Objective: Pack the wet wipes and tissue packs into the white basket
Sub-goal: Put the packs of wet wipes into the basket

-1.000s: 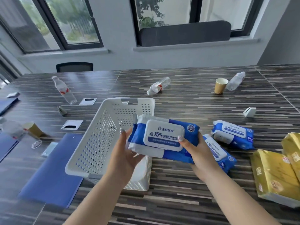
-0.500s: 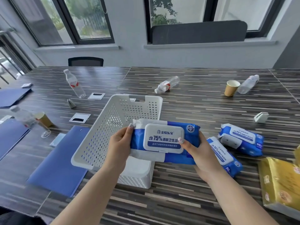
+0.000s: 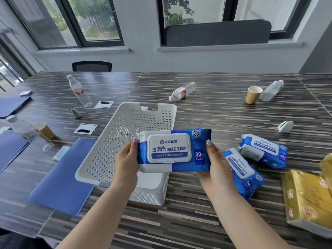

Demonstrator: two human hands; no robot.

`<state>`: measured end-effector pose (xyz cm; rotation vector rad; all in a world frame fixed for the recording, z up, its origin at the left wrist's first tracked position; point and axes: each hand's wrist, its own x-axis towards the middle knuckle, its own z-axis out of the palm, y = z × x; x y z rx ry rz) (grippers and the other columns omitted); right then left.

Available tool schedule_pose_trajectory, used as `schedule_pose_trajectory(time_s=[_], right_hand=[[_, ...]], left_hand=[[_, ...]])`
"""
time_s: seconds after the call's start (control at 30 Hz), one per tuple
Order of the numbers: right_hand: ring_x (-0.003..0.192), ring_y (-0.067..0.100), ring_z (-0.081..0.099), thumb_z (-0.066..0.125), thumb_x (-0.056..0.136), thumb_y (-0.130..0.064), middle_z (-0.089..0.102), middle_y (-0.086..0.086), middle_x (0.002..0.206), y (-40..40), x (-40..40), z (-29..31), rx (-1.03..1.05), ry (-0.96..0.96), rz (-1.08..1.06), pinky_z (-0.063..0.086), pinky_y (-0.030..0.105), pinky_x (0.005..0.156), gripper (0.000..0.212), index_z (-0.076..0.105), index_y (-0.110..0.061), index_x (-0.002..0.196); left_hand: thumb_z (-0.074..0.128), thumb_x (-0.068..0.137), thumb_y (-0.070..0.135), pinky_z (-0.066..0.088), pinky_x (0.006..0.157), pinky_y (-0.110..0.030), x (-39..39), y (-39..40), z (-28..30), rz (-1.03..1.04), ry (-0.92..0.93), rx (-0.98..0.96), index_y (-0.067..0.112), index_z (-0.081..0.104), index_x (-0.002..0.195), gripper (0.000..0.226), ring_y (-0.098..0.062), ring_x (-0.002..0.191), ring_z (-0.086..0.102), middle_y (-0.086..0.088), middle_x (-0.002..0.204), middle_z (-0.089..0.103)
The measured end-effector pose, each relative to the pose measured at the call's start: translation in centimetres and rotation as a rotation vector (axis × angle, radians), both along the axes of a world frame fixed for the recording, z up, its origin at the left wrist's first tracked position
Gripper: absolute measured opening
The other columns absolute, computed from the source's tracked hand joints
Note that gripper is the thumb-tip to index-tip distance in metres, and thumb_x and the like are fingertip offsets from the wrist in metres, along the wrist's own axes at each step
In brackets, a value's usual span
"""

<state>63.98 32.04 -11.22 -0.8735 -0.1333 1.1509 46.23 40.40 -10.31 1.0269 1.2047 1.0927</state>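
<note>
I hold a blue-and-white wet wipes pack (image 3: 172,150) level, label up, above the near right part of the white perforated basket (image 3: 111,141). My left hand (image 3: 126,162) grips its left end and my right hand (image 3: 214,165) grips its right end. The basket looks empty inside. Two more blue wet wipes packs lie on the table to the right, one (image 3: 242,173) partly behind my right hand, the other (image 3: 264,150) farther right. Yellow tissue packs (image 3: 309,200) lie at the right edge.
A blue folder (image 3: 62,177) lies left of the basket, with more folders (image 3: 10,150) at the far left. Water bottles (image 3: 79,90), (image 3: 182,90), (image 3: 271,90), paper cups (image 3: 252,95), (image 3: 45,130), a small white holder (image 3: 284,126) and cable ports (image 3: 85,128) dot the striped table.
Both hands have levelled the wipes pack and moved it slightly right over the basket's near right side. My right hand has shifted to the pack's right end. The view has tilted up a little.
</note>
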Motion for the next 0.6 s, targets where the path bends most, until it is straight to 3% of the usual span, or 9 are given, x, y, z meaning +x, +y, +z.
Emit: schedule_pose_trajectory(time_s=[0.2,0.43,0.6], right_hand=[[0.072,0.019,0.068,0.06,0.09,-0.019,0.072,0.006,0.09,0.8,-0.3,0.1,-0.074,0.082,-0.07,0.057,0.035,0.062,0.004,0.063,-0.019,0.086],[0.091,0.028,0.067,0.06,0.09,-0.019,0.072,0.011,0.104,2.0,-1.3,0.1,-0.099,0.146,-0.09,0.05,0.056,0.092,0.004,0.064,-0.019,0.09],[0.087,0.026,0.069,0.06,0.09,-0.022,0.072,0.012,0.107,4.1,-2.7,0.6,-0.082,0.132,-0.065,0.05,0.054,0.092,0.008,0.065,-0.019,0.096]], left_hand=[[0.039,0.102,0.026,0.055,0.062,-0.035,-0.5,0.6,-0.3,-0.05,-0.081,-0.128,0.01,0.065,0.093,0.032,-0.021,0.069,0.065,-0.01,0.085,0.069],[0.046,0.098,0.029,0.059,0.056,-0.03,-2.0,1.6,-0.4,-0.132,-0.334,-0.31,0.007,0.065,0.11,0.031,-0.02,0.073,0.07,-0.013,0.097,0.072],[0.044,0.1,0.022,0.059,0.055,-0.029,-3.3,3.0,-0.4,-0.095,-0.443,-0.339,0.009,0.064,0.107,0.025,-0.018,0.067,0.072,-0.009,0.087,0.075]])
